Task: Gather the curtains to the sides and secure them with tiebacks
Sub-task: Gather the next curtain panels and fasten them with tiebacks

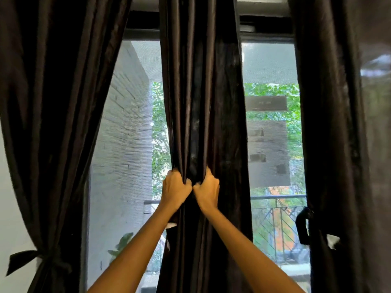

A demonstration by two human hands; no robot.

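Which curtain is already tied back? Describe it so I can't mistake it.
Face the window; three dark curtains hang across it. Take the left curtain, against the white wall. Only it is cinched low by a knotted tieback; both hands grip the middle curtain.

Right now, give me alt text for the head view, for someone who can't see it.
Both hands, left hand and right hand, grip the bunched middle curtain side by side in front of a window. The left curtain is already tied back with a dark tieback; the right curtain hangs beside a black handle.
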